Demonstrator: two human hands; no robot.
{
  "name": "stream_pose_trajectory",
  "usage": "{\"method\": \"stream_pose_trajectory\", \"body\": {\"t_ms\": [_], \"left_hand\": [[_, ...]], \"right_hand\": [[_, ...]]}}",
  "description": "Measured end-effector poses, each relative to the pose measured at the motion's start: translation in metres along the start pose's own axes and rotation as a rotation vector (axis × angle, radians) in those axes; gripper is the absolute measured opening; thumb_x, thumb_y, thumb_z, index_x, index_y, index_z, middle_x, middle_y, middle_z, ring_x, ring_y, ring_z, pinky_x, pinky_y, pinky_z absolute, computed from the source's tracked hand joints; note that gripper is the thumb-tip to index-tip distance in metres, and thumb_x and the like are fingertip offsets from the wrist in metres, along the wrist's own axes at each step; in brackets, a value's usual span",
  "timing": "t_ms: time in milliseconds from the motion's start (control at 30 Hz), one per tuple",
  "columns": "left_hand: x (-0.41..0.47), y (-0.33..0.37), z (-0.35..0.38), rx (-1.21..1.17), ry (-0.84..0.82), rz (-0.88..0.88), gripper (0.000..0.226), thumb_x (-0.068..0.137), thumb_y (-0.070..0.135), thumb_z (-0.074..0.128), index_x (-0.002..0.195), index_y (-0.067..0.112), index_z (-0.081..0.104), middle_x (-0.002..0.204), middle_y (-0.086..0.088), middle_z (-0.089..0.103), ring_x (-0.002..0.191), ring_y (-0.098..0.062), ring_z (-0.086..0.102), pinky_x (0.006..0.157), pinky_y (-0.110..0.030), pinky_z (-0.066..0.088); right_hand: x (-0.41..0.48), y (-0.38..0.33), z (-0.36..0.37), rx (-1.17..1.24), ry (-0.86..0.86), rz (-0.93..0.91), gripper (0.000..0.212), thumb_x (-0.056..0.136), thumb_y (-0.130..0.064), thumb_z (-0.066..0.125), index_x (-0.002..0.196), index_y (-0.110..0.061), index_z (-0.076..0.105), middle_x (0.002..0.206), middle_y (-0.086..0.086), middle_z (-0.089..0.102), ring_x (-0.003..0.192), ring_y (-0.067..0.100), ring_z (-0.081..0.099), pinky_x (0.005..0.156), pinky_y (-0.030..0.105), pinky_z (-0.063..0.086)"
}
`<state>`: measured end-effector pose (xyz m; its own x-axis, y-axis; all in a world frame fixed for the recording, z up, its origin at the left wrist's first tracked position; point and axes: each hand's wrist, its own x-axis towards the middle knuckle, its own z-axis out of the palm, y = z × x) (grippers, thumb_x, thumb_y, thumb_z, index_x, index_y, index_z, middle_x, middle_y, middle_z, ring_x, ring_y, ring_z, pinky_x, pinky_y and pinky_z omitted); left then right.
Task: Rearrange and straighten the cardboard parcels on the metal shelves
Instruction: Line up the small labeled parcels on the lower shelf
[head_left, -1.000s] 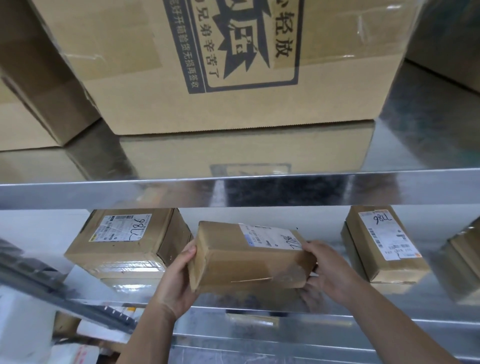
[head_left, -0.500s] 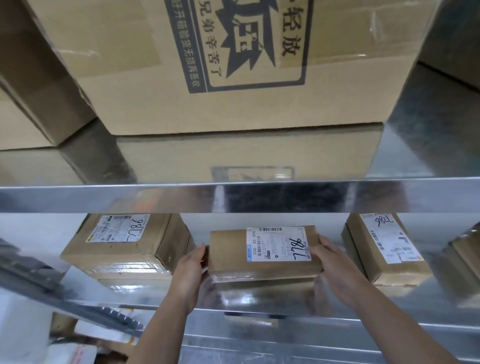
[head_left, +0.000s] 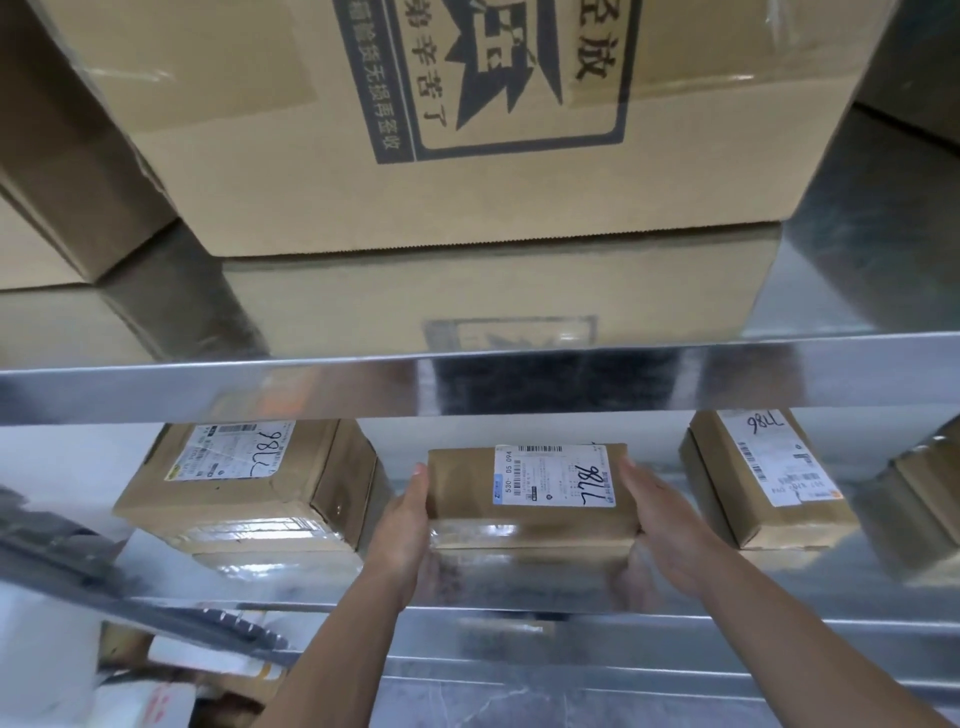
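Observation:
A small cardboard parcel (head_left: 462, 488) with a white label marked 7186 lies flat on the lower metal shelf (head_left: 519, 631), label facing up. My left hand (head_left: 408, 525) presses against its left side with straight fingers. My right hand (head_left: 662, 525) presses against its right side the same way. A wider labelled parcel (head_left: 249, 493) sits to the left at a slight angle. Another labelled parcel (head_left: 753, 488) sits to the right, turned a little.
The upper shelf's front edge (head_left: 467, 384) runs across the middle, carrying a large printed cardboard box (head_left: 260, 130) and a second box (head_left: 57, 171) at the left. A further parcel (head_left: 930, 483) shows at the far right. White packets and clutter (head_left: 156, 680) lie below left.
The middle parcel was held tilted with its front face toward me; it has been laid flat and pushed deeper onto the shelf. My fingers have straightened along its sides.

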<state>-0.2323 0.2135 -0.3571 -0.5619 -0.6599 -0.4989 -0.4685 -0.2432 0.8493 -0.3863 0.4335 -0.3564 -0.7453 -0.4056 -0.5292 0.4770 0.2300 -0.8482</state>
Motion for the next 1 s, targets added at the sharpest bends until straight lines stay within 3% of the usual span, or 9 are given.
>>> {"method": "stream_pose_trajectory", "body": {"t_ms": [67, 133, 267, 367, 467, 567, 733, 833, 1000], "left_hand": [[0.000, -0.001, -0.001, 0.038, 0.027, 0.001, 0.092, 0.064, 0.092, 0.033, 0.119, 0.029, 0.073, 0.119, 0.008, 0.074, 0.118, -0.019, 0.064, 0.114, -0.046, 0.041], [-0.008, 0.005, -0.001, 0.110, 0.033, -0.013, 0.096, 0.070, 0.093, 0.029, 0.129, 0.028, 0.068, 0.134, 0.003, 0.067, 0.126, -0.023, 0.059, 0.116, -0.047, 0.038], [-0.021, 0.013, 0.003, 0.292, 0.070, 0.045, 0.063, 0.104, 0.061, 0.029, 0.146, 0.022, 0.053, 0.150, -0.002, 0.052, 0.139, -0.028, 0.046, 0.115, -0.040, 0.031], [-0.013, 0.008, 0.004, 0.437, 0.041, 0.125, 0.048, 0.108, 0.047, 0.028, 0.140, 0.023, 0.055, 0.140, -0.010, 0.059, 0.122, -0.030, 0.054, 0.101, -0.039, 0.038], [-0.007, -0.002, 0.007, 0.527, 0.050, 0.137, 0.043, 0.108, 0.045, 0.029, 0.129, 0.018, 0.056, 0.125, -0.011, 0.064, 0.104, -0.028, 0.055, 0.084, -0.035, 0.036], [-0.009, -0.005, 0.010, 0.478, 0.091, 0.159, 0.039, 0.109, 0.039, 0.030, 0.130, 0.017, 0.055, 0.120, -0.008, 0.063, 0.104, -0.028, 0.055, 0.083, -0.033, 0.034], [-0.013, -0.004, 0.016, 0.405, 0.172, 0.174, 0.038, 0.109, 0.031, 0.032, 0.127, 0.014, 0.061, 0.116, -0.010, 0.063, 0.097, -0.023, 0.050, 0.082, -0.031, 0.033], [-0.017, -0.005, 0.021, 0.380, 0.220, 0.179, 0.038, 0.109, 0.030, 0.033, 0.127, 0.015, 0.063, 0.119, -0.014, 0.065, 0.098, -0.024, 0.051, 0.083, -0.032, 0.035], [-0.022, -0.010, 0.034, 0.388, 0.268, 0.175, 0.040, 0.109, 0.031, 0.032, 0.129, 0.013, 0.063, 0.120, -0.014, 0.066, 0.107, -0.030, 0.057, 0.087, -0.033, 0.038]], "right_hand": [[0.007, 0.008, -0.002, -0.032, 0.009, -0.005, 0.048, 0.099, -0.064, 0.041, 0.130, -0.035, 0.064, 0.129, -0.011, 0.069, 0.125, 0.034, 0.059, 0.115, 0.056, 0.038], [-0.004, 0.002, 0.002, -0.078, 0.022, -0.018, 0.043, 0.104, -0.058, 0.040, 0.128, -0.033, 0.065, 0.126, -0.013, 0.070, 0.122, 0.025, 0.060, 0.115, 0.052, 0.038], [-0.026, -0.016, 0.014, -0.098, 0.045, -0.033, 0.025, 0.110, -0.039, 0.038, 0.102, -0.029, 0.059, 0.105, -0.020, 0.064, 0.105, 0.007, 0.055, 0.104, 0.032, 0.034], [-0.017, -0.006, 0.015, -0.160, 0.065, -0.040, 0.023, 0.109, -0.046, 0.038, 0.106, -0.032, 0.056, 0.125, -0.008, 0.062, 0.108, 0.011, 0.052, 0.101, 0.034, 0.034], [-0.009, 0.003, 0.014, -0.219, 0.107, -0.077, 0.022, 0.109, -0.043, 0.038, 0.113, -0.027, 0.053, 0.118, -0.003, 0.062, 0.093, 0.012, 0.057, 0.093, 0.035, 0.038], [-0.006, 0.008, 0.014, -0.292, 0.144, -0.139, 0.020, 0.110, -0.034, 0.038, 0.116, -0.021, 0.051, 0.104, -0.005, 0.060, 0.078, 0.001, 0.054, 0.083, 0.032, 0.037], [-0.009, 0.009, 0.012, -0.476, 0.156, -0.171, 0.021, 0.111, -0.034, 0.034, 0.113, -0.020, 0.049, 0.108, 0.002, 0.060, 0.086, 0.017, 0.053, 0.077, 0.034, 0.035], [-0.015, 0.006, 0.008, -0.502, 0.117, -0.199, 0.018, 0.112, -0.033, 0.031, 0.114, -0.022, 0.045, 0.106, -0.002, 0.058, 0.082, 0.008, 0.052, 0.067, 0.029, 0.037], [-0.011, 0.007, -0.008, -0.533, 0.088, -0.199, 0.017, 0.111, -0.035, 0.032, 0.113, -0.025, 0.046, 0.105, -0.002, 0.056, 0.085, 0.015, 0.051, 0.078, 0.032, 0.034]]}}
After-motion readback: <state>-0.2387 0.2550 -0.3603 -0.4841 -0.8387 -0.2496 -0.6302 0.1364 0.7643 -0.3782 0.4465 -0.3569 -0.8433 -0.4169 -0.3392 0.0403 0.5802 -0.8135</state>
